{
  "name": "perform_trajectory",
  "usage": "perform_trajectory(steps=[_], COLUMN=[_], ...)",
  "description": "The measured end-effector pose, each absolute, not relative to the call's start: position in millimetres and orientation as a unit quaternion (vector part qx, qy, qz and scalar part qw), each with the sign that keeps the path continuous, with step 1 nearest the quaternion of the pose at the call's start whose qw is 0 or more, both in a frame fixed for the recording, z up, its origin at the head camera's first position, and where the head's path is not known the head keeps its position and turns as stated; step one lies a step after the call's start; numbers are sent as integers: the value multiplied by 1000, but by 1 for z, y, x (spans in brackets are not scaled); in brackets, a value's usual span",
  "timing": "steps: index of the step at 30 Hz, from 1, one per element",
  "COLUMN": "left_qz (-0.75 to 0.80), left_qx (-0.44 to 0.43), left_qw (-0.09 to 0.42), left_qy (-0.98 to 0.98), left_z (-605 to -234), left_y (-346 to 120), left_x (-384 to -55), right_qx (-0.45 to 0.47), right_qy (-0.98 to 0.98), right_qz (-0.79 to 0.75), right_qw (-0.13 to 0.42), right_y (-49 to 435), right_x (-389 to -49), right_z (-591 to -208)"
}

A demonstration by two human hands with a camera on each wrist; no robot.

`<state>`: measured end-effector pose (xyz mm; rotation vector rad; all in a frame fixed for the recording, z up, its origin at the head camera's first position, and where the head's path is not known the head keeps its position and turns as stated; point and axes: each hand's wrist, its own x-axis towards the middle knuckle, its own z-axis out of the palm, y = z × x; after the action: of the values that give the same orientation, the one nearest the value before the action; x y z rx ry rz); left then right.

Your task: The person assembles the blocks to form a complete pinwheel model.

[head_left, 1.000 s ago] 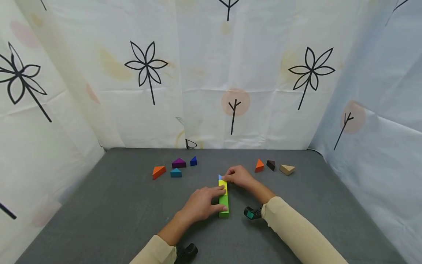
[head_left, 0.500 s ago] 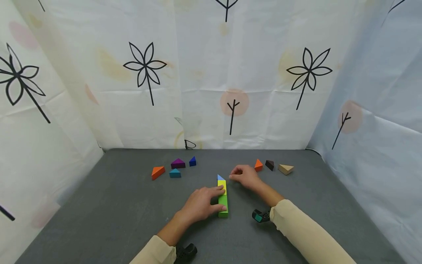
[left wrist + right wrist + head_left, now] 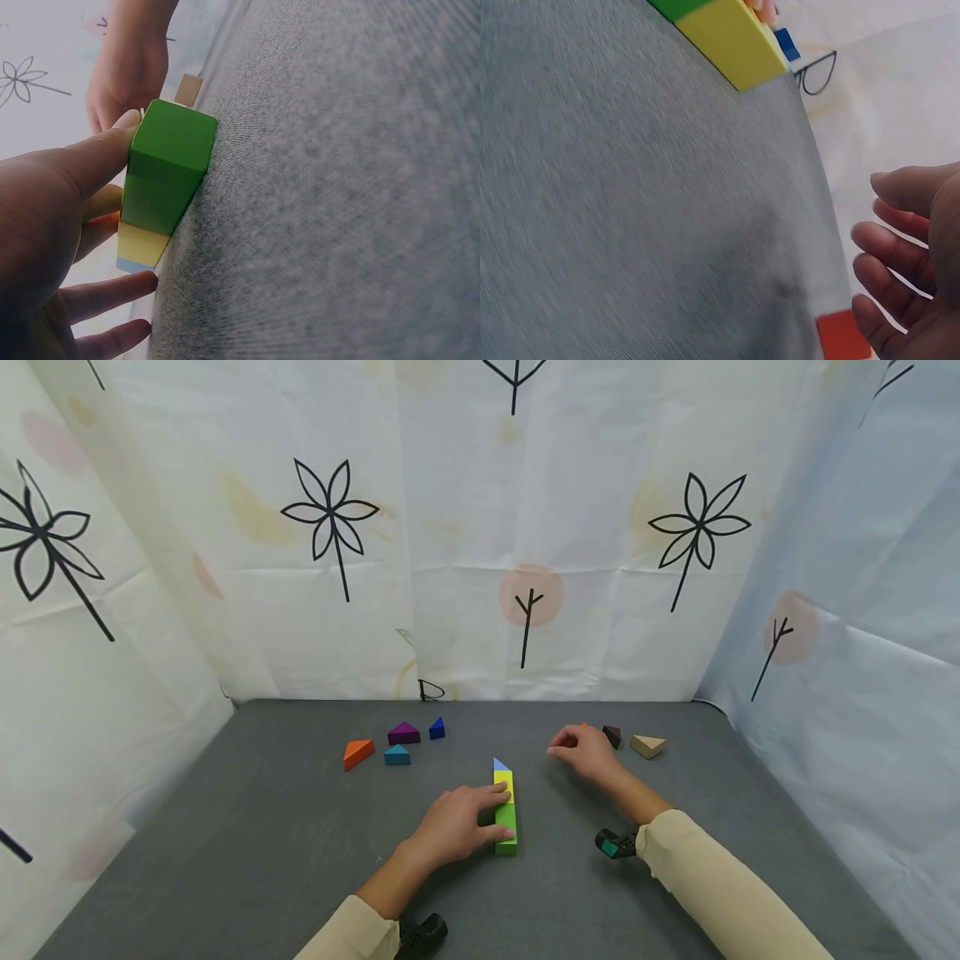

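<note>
**Grey tabletop (image 3: 247, 835) below printed white backdrop (image 3: 450, 485), sightlines partly blocked**

Green block (image 3: 506, 816), yellow block (image 3: 500, 776) and light-blue triangular block (image 3: 500, 765) form a line on the tabletop, mid-view. Left hand (image 3: 453, 825): thumb over the green, index finger over the yellow, digits spread and masking part of both tops. Left wrist view reduces the light blue to a thin strip; right wrist view cuts off the green at its upper edge.

Right hand (image 3: 588, 755): well right of the line, thumb and fingers apart, loosely bent. It hides nearly all of an orange block (image 3: 585, 724), only a tip showing from the head; shape not readable there. Dark brown block (image 3: 612, 736) just beside, partly covered. Tan triangular block (image 3: 647, 746) in full view.
</note>
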<state>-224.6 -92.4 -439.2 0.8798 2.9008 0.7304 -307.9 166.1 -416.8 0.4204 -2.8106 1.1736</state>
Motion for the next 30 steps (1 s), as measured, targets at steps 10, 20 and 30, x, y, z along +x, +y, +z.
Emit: perform_trajectory(steps=[10,20,30], left_qz=[235,235,236], left_qx=[279,273,277], left_qw=[12,14,10], left_qy=[931,933,931], left_z=[-439,-441,-441], left_y=[-94,-94,-93], left_x=[-224,-223,-223], right_qx=[124,139,199], right_qy=[-926,-946,-960], right_qz=[353,284,182], right_qw=[47,76,78], right_y=[187,204,215], right_x=[-315,-329,-338], right_z=[-402,-407,-417])
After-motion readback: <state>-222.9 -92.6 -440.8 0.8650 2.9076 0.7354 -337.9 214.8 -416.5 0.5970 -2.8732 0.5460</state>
